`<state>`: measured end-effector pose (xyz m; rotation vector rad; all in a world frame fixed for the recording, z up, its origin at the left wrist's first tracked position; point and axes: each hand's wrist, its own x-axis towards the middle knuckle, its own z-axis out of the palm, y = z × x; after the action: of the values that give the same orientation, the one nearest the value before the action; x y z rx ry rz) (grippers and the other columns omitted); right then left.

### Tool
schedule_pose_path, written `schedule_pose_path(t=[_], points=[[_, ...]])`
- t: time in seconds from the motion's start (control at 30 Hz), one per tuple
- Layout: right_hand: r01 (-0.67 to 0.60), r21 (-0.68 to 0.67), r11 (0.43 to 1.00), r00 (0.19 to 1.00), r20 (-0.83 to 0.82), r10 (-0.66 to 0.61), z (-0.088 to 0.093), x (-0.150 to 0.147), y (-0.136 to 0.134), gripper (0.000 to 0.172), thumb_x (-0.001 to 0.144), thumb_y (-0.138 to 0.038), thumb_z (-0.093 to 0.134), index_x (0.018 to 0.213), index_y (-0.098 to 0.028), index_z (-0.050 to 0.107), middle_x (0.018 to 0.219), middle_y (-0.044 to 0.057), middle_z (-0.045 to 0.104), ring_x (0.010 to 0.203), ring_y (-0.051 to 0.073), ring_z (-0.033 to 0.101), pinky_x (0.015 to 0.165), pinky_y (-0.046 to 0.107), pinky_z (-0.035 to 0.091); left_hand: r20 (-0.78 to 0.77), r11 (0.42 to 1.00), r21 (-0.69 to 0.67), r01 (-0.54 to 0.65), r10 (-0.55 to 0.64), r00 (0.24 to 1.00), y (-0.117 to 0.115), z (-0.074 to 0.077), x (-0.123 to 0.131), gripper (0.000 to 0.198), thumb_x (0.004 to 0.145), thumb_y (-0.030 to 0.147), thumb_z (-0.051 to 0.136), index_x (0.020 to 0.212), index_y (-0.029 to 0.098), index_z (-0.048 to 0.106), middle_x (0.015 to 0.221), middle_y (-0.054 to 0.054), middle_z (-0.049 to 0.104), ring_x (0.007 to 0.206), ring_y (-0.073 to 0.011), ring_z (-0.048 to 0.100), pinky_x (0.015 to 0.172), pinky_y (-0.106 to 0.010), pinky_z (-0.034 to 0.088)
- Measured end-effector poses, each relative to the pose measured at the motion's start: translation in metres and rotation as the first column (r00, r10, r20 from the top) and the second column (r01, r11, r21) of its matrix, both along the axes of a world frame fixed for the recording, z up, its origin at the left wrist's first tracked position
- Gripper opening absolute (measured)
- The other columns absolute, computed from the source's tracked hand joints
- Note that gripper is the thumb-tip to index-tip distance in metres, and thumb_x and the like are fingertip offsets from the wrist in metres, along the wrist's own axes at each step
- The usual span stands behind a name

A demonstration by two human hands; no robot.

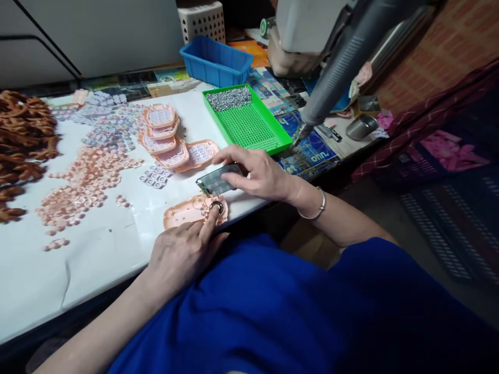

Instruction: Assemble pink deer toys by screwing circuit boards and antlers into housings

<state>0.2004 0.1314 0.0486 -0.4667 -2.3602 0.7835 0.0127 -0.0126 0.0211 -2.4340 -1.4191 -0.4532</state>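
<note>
My left hand point(183, 246) lies at the table's front edge. Its index finger is stretched out and presses on a dark round part point(217, 208), which looks like a small speaker, in a peach plastic shell point(179, 214). The thumb lies apart along the near side. Between the thumb and fingers of my right hand point(253, 174) is a green circuit board point(219, 180), tilted just above the shell. Behind the board, a peach shell filled with pale keypad pieces point(200, 153) rests beside a stack of similar shells point(161, 137).
Small peach parts point(86, 182) and pale square keys point(113, 127) lie heaped at left, beside brown pieces point(27, 140). A green tray point(286, 139) holds screws point(230, 97); behind it stands a blue bin point(218, 65). A powered screwdriver point(331, 78) hangs at right.
</note>
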Motion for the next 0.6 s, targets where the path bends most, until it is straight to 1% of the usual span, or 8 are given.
schedule_pose_path(t=[0.03, 0.1, 0.13, 0.2, 0.27, 0.37, 0.5, 0.6], points=[[0.038, -0.097, 0.995, 0.999, -0.016, -0.04, 0.003, 0.003, -0.002, 0.023, 0.092, -0.015, 0.053, 0.115, -0.013, 0.056, 0.099, 0.003, 0.064, 0.077, 0.008, 0.062, 0.077, 0.022, 0.055, -0.001, 1.0, -0.004, -0.002, 0.002, 1.0, 0.0, 0.0, 0.0, 0.039, 0.103, 0.031, 0.044, 0.116, 0.008, 0.073, 0.065, -0.006, 0.074, 0.049, -0.0189, 0.067, 0.045, -0.031, 0.037], [0.075, -0.292, 0.954, 0.997, 0.002, -0.078, 0.008, 0.008, -0.005, 0.026, 0.091, -0.016, 0.054, 0.116, -0.012, 0.055, 0.097, 0.001, 0.061, 0.066, 0.004, 0.057, 0.063, 0.017, 0.054, 0.002, 1.0, -0.012, -0.002, 0.002, 1.0, 0.0, 0.001, 0.001, 0.039, 0.103, 0.03, 0.045, 0.116, 0.007, 0.073, 0.064, -0.006, 0.074, 0.049, -0.0196, 0.067, 0.043, -0.031, 0.036], [0.07, -0.367, 0.928, 0.998, 0.024, -0.065, 0.01, 0.011, -0.007, 0.024, 0.091, -0.017, 0.054, 0.114, -0.012, 0.056, 0.095, 0.001, 0.06, 0.062, 0.003, 0.056, 0.057, 0.016, 0.052, 0.006, 1.0, -0.012, -0.004, 0.005, 1.0, -0.001, 0.001, 0.001, 0.039, 0.103, 0.031, 0.045, 0.116, 0.007, 0.073, 0.064, -0.006, 0.074, 0.049, -0.02, 0.068, 0.042, -0.031, 0.036], [0.041, -0.45, 0.892, 0.997, 0.073, -0.009, 0.013, 0.017, -0.008, 0.019, 0.091, -0.017, 0.052, 0.109, -0.012, 0.058, 0.092, 0.0, 0.058, 0.057, 0.002, 0.055, 0.049, 0.013, 0.049, 0.017, 1.0, -0.02, -0.017, 0.018, 1.0, -0.001, 0.001, 0.001, 0.038, 0.102, 0.032, 0.046, 0.115, 0.01, 0.074, 0.063, -0.006, 0.074, 0.049, -0.021, 0.068, 0.041, -0.031, 0.035], [0.022, -0.466, 0.885, 0.993, 0.115, 0.036, 0.015, 0.021, -0.008, 0.016, 0.091, -0.016, 0.052, 0.104, -0.011, 0.06, 0.092, 0.001, 0.059, 0.058, 0.002, 0.055, 0.047, 0.012, 0.048, 0.031, 0.998, -0.043, -0.036, 0.038, 0.999, -0.001, 0.001, 0.001, 0.037, 0.101, 0.033, 0.048, 0.115, 0.013, 0.075, 0.063, -0.006, 0.074, 0.049, -0.0217, 0.068, 0.041, -0.03, 0.034], [0.013, -0.446, 0.895, 0.989, 0.135, 0.052, 0.015, 0.024, -0.007, 0.014, 0.09, -0.015, 0.052, 0.098, -0.011, 0.062, 0.095, 0.003, 0.062, 0.064, 0.004, 0.056, 0.05, 0.013, 0.051, 0.071, 0.998, -0.065, -0.027, 0.031, 0.997, 0.0, 0.001, -0.002, 0.033, 0.1, 0.033, 0.051, 0.113, 0.016, 0.076, 0.062, -0.005, 0.074, 0.047, -0.0205, 0.067, 0.04, -0.03, 0.033], [-0.002, -0.429, 0.903, 0.987, 0.142, 0.069, 0.01, 0.024, -0.005, 0.016, 0.09, -0.017, 0.051, 0.098, -0.011, 0.064, 0.096, 0.005, 0.063, 0.066, 0.006, 0.056, 0.051, 0.015, 0.053, 0.219, 0.996, 0.038, 0.079, -0.085, 0.972, 0.001, 0.001, -0.01, 0.023, 0.099, 0.026, 0.054, 0.103, 0.016, 0.074, 0.068, -0.003, 0.076, 0.049, -0.0146, 0.067, 0.044, -0.025, 0.039], [0.0, -0.417, 0.909, 0.987, 0.148, 0.068, 0.007, 0.024, -0.005, 0.017, 0.09, -0.016, 0.051, 0.099, -0.01, 0.064, 0.095, 0.005, 0.064, 0.065, 0.006, 0.057, 0.051, 0.016, 0.054, 0.326, 0.994, 0.07, 0.085, -0.104, 0.94, 0.003, 0.002, -0.013, 0.012, 0.097, 0.019, 0.059, 0.093, 0.017, 0.069, 0.064, 0.001, 0.073, 0.05, -0.0103, 0.066, 0.049, -0.02, 0.042]])
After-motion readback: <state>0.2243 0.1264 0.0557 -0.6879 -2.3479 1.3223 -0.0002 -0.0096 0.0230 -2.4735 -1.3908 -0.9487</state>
